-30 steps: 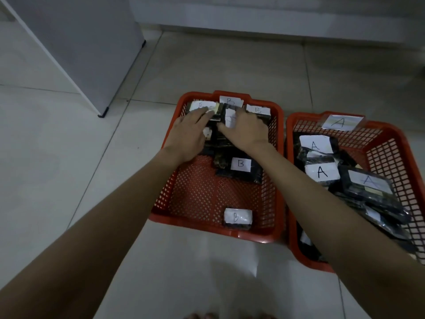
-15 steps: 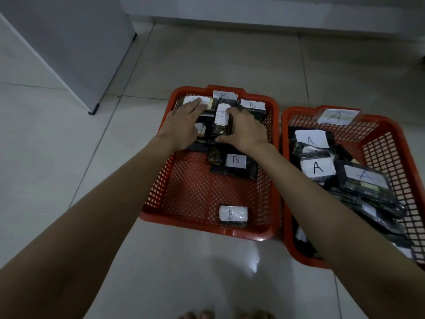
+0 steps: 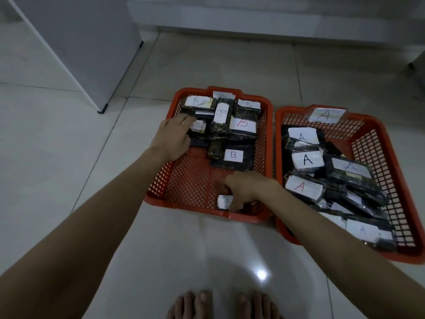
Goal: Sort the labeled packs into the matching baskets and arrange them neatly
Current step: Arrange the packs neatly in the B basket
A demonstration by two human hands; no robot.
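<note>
While glossy pale floor tiles (image 3: 69,157) reflected a ceiling light near the bare toes (image 3: 204,302), a smooth grey cabinet (image 3: 76,42) stood at far left. To its right sat the B basket (image 3: 158,194), an orange rectangular plastic tray with perforated mesh walls and floor, its long axis running near to far. The left hand (image 3: 171,137) lay on the dark packs at the basket's far left, fingers fairly straight and touching a small white-labelled pack (image 3: 197,126). Shiny black film-wrapped B packs (image 3: 239,127) were clustered at the far end, each bearing a white paper label; one tall pack (image 3: 221,113) pointed near to far, while the others lay crosswise. A flat square pack (image 3: 233,157) lay just nearer. At the near wall, the right hand (image 3: 243,192) curled its fingers down around a small B pack (image 3: 224,202), pinching it against the rim. Right of that, the A basket (image 3: 372,143), of the same orange mesh, held rectangular A packs (image 3: 307,160) overlapping loosely, mostly lying crosswise or slanted, along its left side and near end.
</note>
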